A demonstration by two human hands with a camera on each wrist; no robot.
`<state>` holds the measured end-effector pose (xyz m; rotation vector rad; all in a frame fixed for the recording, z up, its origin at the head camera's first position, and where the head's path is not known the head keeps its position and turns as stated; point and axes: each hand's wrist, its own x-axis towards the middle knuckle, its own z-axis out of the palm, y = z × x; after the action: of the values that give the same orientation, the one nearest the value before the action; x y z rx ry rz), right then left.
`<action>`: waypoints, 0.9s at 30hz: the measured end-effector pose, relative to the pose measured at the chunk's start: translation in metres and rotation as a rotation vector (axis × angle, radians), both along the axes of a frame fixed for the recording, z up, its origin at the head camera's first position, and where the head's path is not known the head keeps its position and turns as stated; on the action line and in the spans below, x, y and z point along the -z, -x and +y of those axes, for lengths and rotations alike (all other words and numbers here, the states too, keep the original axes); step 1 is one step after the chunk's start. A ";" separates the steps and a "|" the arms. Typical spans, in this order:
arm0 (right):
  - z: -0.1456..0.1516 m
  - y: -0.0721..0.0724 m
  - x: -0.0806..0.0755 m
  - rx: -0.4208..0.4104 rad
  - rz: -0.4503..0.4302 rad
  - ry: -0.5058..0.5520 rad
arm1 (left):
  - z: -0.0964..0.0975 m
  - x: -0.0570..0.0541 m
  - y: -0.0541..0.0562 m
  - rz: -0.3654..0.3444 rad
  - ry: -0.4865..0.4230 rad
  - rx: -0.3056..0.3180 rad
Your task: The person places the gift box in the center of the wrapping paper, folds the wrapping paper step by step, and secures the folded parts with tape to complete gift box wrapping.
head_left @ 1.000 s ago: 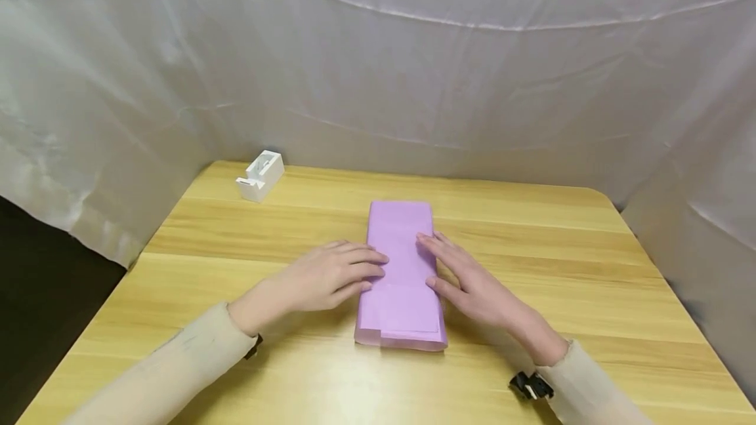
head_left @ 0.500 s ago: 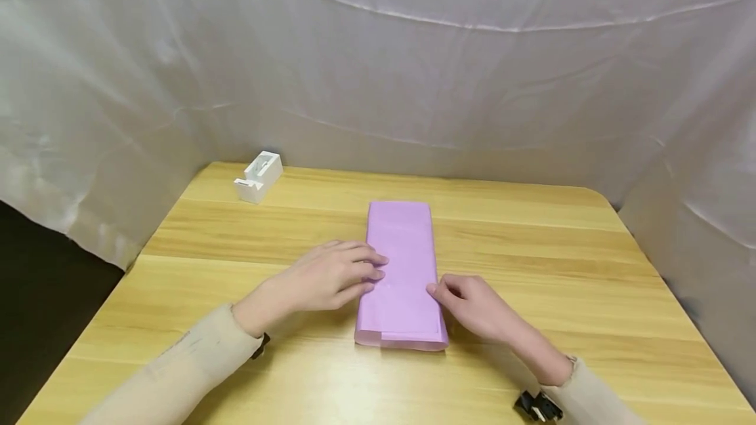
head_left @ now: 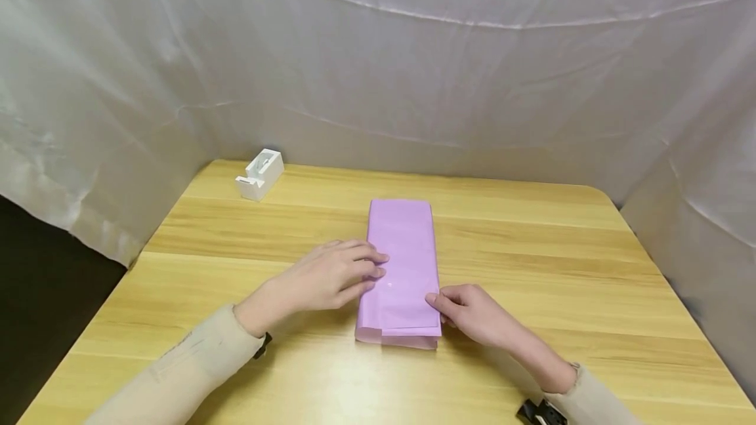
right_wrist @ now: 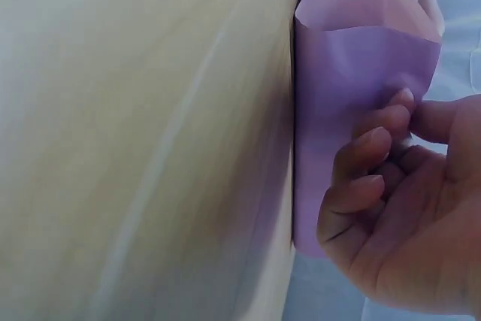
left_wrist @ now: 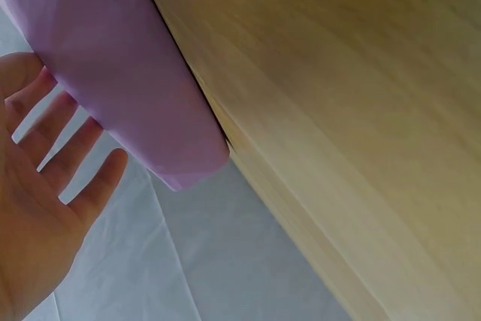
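Note:
A long sleeve of folded purple paper (head_left: 404, 235) lies on the wooden table, its open end toward me. On its left side my left hand (head_left: 333, 277) rests with fingers loosely extended, fingertips on the paper's top. In the left wrist view the fingers (left_wrist: 71, 152) are spread along the paper's edge. My right hand (head_left: 472, 310) pinches the right edge of the paper near the open end, thumb on top. Seen from the right wrist, the curled fingers (right_wrist: 361, 155) press at the side of the paper sleeve (right_wrist: 338, 65), whose mouth gapes a little.
A white tape dispenser (head_left: 260, 174) stands at the back left of the wooden table (head_left: 531, 235). Grey cloth (head_left: 378, 64) hangs behind the table and at both sides. Black wrist-camera mounts show at both sleeves.
My right hand has gone from lying with straight fingers on the paper to pinching its right edge, nearer to me. That edge now looks sharper at the open end. The left hand stays put.

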<state>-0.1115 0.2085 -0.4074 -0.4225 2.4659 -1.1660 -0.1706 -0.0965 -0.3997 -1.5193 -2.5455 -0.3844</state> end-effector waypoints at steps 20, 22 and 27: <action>0.008 0.024 0.008 -0.044 0.406 0.052 | 0.012 0.003 0.008 -0.402 -0.139 -0.133; 0.006 0.027 0.008 -0.087 0.423 0.027 | 0.013 0.005 0.011 -0.437 -0.150 -0.137; -0.001 0.031 0.010 -0.160 0.481 -0.048 | 0.015 0.008 0.015 -0.446 -0.141 -0.131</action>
<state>-0.1424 0.2074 -0.4171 -0.9631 2.7827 -1.0284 -0.1856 -0.0819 -0.4076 -1.3260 -2.8455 -0.9552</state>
